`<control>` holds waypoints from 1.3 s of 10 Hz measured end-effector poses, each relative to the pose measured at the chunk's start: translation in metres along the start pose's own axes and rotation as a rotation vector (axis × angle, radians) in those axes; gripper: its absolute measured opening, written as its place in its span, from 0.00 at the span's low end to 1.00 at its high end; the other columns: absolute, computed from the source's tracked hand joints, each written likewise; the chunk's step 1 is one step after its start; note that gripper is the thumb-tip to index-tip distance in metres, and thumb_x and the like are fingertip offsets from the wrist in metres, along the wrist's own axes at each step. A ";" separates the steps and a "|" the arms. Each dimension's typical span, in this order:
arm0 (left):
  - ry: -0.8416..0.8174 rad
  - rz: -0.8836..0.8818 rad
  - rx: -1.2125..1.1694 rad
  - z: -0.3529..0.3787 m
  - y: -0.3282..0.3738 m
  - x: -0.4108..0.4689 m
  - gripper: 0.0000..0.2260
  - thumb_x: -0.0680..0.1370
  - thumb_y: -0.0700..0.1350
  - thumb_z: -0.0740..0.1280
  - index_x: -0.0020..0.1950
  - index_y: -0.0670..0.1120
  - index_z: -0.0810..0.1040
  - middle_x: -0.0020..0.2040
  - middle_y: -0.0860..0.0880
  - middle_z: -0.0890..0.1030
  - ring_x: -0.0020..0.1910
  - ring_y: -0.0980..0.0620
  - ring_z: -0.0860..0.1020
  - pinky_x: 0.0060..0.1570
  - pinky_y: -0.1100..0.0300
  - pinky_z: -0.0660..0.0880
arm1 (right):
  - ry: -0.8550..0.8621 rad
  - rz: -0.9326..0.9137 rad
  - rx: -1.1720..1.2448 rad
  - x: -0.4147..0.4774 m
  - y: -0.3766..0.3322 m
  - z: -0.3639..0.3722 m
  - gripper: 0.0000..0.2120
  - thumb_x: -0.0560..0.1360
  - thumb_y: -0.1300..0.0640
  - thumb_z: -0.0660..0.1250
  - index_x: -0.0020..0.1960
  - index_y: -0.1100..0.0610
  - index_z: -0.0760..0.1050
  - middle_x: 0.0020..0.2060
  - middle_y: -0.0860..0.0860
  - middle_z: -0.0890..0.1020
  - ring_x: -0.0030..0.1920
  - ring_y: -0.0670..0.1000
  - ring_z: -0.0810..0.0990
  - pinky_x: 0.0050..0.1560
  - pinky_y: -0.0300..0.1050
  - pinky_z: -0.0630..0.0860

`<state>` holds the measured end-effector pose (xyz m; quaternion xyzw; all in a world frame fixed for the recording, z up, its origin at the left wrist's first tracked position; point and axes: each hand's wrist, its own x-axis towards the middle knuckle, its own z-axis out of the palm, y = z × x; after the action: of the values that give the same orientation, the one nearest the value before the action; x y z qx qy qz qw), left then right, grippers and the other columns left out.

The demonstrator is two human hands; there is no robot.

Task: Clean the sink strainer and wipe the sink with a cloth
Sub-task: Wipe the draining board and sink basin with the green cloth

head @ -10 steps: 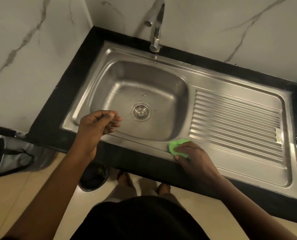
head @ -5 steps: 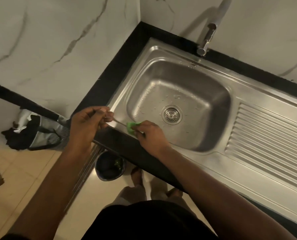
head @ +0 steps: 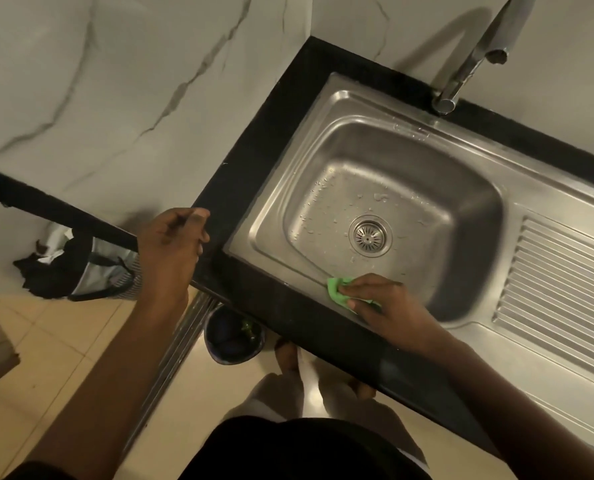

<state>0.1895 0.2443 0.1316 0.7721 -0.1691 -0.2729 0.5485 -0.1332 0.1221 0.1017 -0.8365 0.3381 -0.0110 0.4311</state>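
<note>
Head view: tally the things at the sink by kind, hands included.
Stainless steel sink: 1
Round metal strainer: 1
Chrome tap: 1
Green cloth: 1
Hands: 2, left hand and right hand
Total: 6

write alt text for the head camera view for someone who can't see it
Seen from above, a person's right hand presses a green cloth on the front rim of a stainless steel sink. The strainer sits in the drain of the wet basin, and the left hand hangs with curled fingers past the left end of the counter.
</note>
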 end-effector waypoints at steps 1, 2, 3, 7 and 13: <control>-0.055 -0.001 0.013 0.003 -0.005 0.004 0.05 0.81 0.49 0.72 0.46 0.54 0.86 0.34 0.54 0.82 0.32 0.58 0.78 0.38 0.60 0.76 | 0.035 -0.029 -0.012 0.024 -0.020 0.017 0.15 0.80 0.59 0.71 0.67 0.54 0.82 0.59 0.50 0.82 0.57 0.47 0.82 0.62 0.43 0.78; -0.078 -0.011 0.025 0.013 -0.007 0.006 0.05 0.81 0.48 0.72 0.47 0.55 0.86 0.35 0.53 0.83 0.32 0.59 0.78 0.38 0.60 0.77 | 0.062 -0.091 -0.014 0.068 -0.048 0.045 0.16 0.81 0.60 0.69 0.68 0.55 0.81 0.61 0.52 0.81 0.61 0.51 0.79 0.66 0.41 0.74; -0.074 -0.001 0.029 0.026 -0.006 0.007 0.04 0.81 0.47 0.73 0.48 0.53 0.87 0.34 0.52 0.84 0.31 0.58 0.78 0.34 0.65 0.78 | 0.046 -0.168 -0.061 0.113 -0.074 0.066 0.17 0.79 0.63 0.68 0.67 0.59 0.82 0.63 0.57 0.80 0.64 0.58 0.77 0.67 0.51 0.74; -0.039 -0.065 0.039 0.040 -0.015 0.009 0.05 0.82 0.47 0.71 0.50 0.56 0.86 0.38 0.54 0.84 0.34 0.63 0.79 0.35 0.70 0.78 | 0.326 -0.245 -0.204 0.196 -0.044 0.041 0.16 0.80 0.62 0.67 0.67 0.55 0.79 0.64 0.53 0.79 0.62 0.54 0.78 0.58 0.53 0.81; -0.070 -0.097 -0.012 0.058 0.002 0.018 0.07 0.81 0.47 0.70 0.51 0.57 0.87 0.39 0.50 0.85 0.37 0.53 0.81 0.42 0.57 0.79 | 0.346 -0.038 -0.113 0.221 -0.048 -0.004 0.11 0.82 0.59 0.65 0.60 0.52 0.84 0.51 0.53 0.84 0.48 0.50 0.82 0.53 0.41 0.77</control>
<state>0.1685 0.1898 0.1145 0.7659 -0.1489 -0.3272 0.5331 0.0627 0.0111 0.0783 -0.8513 0.3914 -0.1439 0.3184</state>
